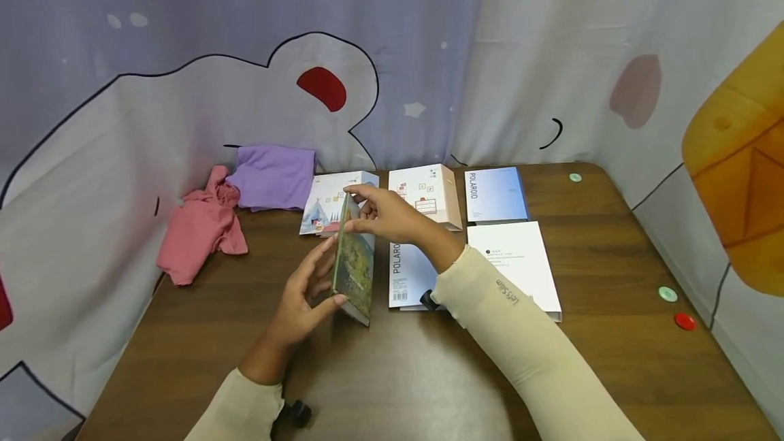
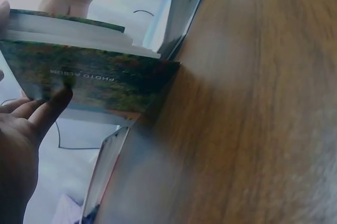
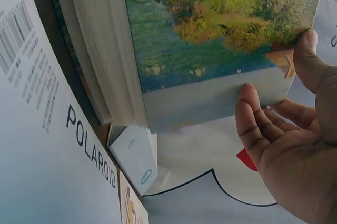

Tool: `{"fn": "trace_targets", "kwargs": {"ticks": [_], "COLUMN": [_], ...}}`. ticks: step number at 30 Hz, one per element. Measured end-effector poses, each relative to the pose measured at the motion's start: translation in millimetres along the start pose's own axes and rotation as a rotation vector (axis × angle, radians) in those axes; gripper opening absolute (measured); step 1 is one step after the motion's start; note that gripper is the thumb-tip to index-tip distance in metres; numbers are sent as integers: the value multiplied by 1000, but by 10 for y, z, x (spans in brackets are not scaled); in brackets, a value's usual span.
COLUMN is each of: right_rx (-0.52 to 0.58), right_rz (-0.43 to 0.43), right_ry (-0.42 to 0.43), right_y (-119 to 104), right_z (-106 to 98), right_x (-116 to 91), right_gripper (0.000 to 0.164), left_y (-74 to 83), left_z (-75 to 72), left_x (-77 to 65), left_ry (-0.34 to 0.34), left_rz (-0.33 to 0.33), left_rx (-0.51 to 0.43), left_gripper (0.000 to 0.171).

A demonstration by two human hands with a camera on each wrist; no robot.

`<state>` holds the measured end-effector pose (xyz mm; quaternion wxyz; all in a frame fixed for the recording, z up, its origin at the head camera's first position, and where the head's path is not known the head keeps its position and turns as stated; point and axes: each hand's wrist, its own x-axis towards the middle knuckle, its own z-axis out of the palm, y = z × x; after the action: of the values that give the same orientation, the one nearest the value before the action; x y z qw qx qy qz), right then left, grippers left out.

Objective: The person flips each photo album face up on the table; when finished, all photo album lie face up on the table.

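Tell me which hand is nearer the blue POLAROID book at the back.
Right. The right hand is left of the blue POLAROID book, gripping the photo album; the left hand is farther left and closer to the person, at the album's lower end.

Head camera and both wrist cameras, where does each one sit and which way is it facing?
Head: on the head, facing forward and down over the wood-grain table; left hand, right hand and both sleeves show.
Left wrist: on that wrist, facing the photo album and its lettered cover; the left hand shows, with part of the right beyond.
Right wrist: on that wrist, facing the album's painted cover; only the right hand shows.
Shared: head and right wrist both show the barcoded POLAROID book.
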<state>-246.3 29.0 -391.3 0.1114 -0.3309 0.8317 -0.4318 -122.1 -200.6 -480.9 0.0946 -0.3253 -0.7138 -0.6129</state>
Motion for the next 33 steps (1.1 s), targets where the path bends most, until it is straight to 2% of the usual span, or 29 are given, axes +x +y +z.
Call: {"fn": "trace_targets", "kwargs": {"ticks": [7, 13, 15, 17, 20, 24, 28, 33], "right_rx": [-94, -227, -250, -257, -274, -329, -379, -362], "right_rz": [13, 21, 20, 33, 74, 154, 222, 180], "right_ry": [8, -28, -37, -51, -91, -133, -157, -170], "right_y": [-47, -16, 6, 28, 57, 100, 148, 197], "right_z": [100, 229, 259, 281, 285, 297, 351, 439], "right_x": [27, 64, 71, 73, 45, -25, -77, -63], "right_gripper": [78, 80, 81, 82, 85, 90, 93, 90], "left_y": [47, -5, -22, -43, -41, -38, -37, -25], "left_z": [-77, -103, -120, -145, -184, -218, -268, -354], "left_x": [-11, -12, -34, -60, -94, -124, -170, -250], "left_ry": [-28, -39, -29, -18, -14, -17, -11, 0], "left_rz": [-13, -1, -11, -16, -66, -80, -65, -106], "left_rx": [4, -101, -110, -103, -67, -51, -42, 10], "left_gripper": [88, 81, 78, 76, 76, 77, 75, 76]}}
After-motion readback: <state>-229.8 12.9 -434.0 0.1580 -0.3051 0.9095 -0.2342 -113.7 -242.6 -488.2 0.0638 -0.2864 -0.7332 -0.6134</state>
